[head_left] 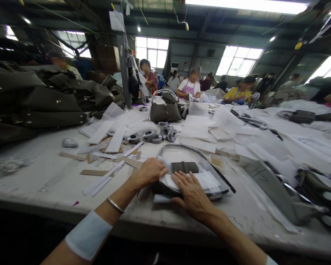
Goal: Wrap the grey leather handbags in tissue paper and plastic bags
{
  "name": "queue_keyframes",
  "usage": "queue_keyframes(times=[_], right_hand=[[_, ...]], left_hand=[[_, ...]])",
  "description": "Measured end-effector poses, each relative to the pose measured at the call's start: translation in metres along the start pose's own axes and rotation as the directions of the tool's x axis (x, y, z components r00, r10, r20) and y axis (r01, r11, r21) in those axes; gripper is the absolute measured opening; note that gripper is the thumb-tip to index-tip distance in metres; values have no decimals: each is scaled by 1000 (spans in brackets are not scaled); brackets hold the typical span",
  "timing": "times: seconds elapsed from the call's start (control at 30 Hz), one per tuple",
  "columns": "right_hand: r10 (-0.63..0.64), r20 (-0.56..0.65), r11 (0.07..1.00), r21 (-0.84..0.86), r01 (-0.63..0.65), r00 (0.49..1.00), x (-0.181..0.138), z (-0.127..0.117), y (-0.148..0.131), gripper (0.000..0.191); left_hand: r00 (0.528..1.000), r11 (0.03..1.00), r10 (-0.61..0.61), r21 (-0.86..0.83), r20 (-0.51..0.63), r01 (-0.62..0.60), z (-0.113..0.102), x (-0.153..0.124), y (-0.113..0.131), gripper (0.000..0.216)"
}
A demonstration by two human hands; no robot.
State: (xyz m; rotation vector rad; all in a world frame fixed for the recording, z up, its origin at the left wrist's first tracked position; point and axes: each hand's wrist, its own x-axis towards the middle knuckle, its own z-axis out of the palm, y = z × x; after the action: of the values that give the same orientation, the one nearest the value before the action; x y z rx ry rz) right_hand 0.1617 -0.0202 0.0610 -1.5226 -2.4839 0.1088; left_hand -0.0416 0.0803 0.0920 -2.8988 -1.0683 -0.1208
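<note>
A handbag [223,193] lies in front of me, covered with white wrapping sheet [209,182] and clear plastic. Its wrapped handle [182,145] arches away from me, and a small dark olive folded piece [185,167] rests on top. My left hand [151,170] is at the bag's left edge, fingers curled closed on the wrapping there; the fingertips are partly hidden. Flat across the front of the white sheet lies my right hand [191,193], fingers stretched out and pressing on it.
Cardboard strips [95,172] and rolled straps [149,135] lie left and beyond. A finished-looking handbag [165,111] stands farther back. Dark bags [38,99] are piled at left. A grey panel [278,187] lies right. Several people sit across the table.
</note>
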Motion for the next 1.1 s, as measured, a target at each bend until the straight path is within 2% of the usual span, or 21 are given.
queue_keyframes(times=[0.27,0.37,0.47,0.57,0.67,0.77,0.83,0.9,0.93,1.0,1.1], right_hand=[[12,26,1000,-9,-12,1000,0,-7,-4,69],[5,22,1000,-9,-5,1000,-1,-6,-3,71],[-7,36,1000,-3,7,999,-1,-5,-3,82],[-19,33,1000,-5,19,999,-1,-5,-2,89],[-21,9,1000,-10,21,1000,-1,-1,-1,86],[-21,-26,1000,-18,21,999,-1,5,0,80],[-24,-44,1000,-21,23,999,-2,8,1,77],[-29,-54,999,-20,28,998,-3,10,1,75],[-35,-55,999,-18,34,998,-3,10,1,75],[-55,-50,998,-19,54,997,-4,9,2,74],[-91,-26,996,-27,91,995,-3,6,2,72]], left_hand=[[995,994,-97,-61,-31,95,-6,20,-2,22],[990,982,-136,-131,20,138,2,27,-7,19],[981,959,-178,-212,72,189,15,33,-12,25],[975,931,-214,-291,58,222,23,37,-18,27],[976,908,-217,-373,-28,191,20,30,-19,23],[976,894,-168,-440,-141,90,8,6,-9,29],[980,892,-80,-452,-183,-11,2,-18,4,33],[973,906,64,-396,-223,-150,4,-41,19,43],[960,922,109,-334,-257,-195,9,-51,25,50],[925,953,132,-210,-356,-217,25,-64,36,50],[840,980,89,-105,-536,-171,49,-71,44,44]])
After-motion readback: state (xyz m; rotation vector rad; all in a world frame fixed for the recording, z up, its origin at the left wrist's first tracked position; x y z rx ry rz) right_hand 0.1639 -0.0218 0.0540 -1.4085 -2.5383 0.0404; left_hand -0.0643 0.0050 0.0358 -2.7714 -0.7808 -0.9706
